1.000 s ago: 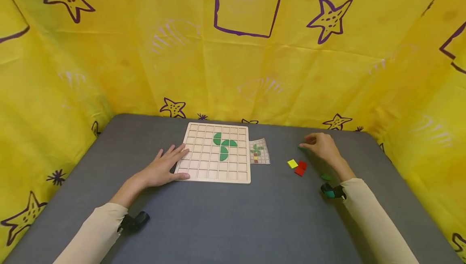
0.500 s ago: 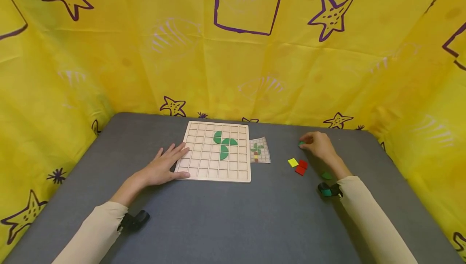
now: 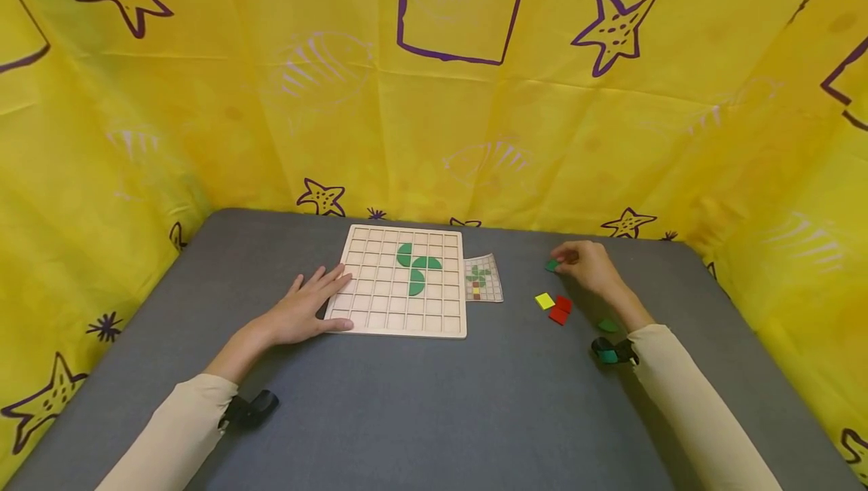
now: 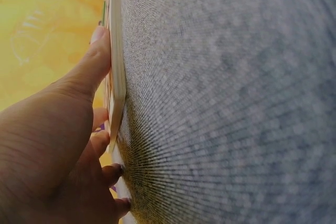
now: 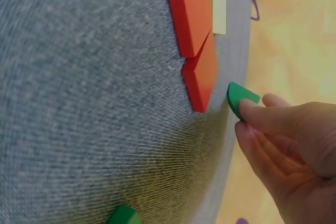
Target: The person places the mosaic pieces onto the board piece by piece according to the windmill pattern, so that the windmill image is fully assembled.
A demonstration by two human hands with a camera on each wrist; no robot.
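Note:
My left hand (image 3: 303,312) lies with spread fingers on the left edge of a wooden grid board (image 3: 380,310); in the left wrist view its thumb (image 4: 86,69) rests along the board's rim. Three green quarter-round pieces (image 3: 417,282) sit in the board's cells. Between thumb and fingertips, my right hand (image 3: 588,269) pinches a green quarter-round piece (image 5: 239,98), off to the right of the board. Closer to me than that hand lie two red square tiles (image 3: 559,315) and a yellow tile (image 3: 545,301). Another green piece (image 3: 607,326) lies under the right forearm.
A small printed pattern card (image 3: 490,282) lies against the board's right side, showing a green, red and yellow figure on a grid. The grey table (image 3: 434,408) ends at a yellow curtain (image 3: 380,114) at the back and sides.
My right hand has come up slightly and to the left with the green piece, which now shows more fully between the fingertips. The left hand stays on the board.

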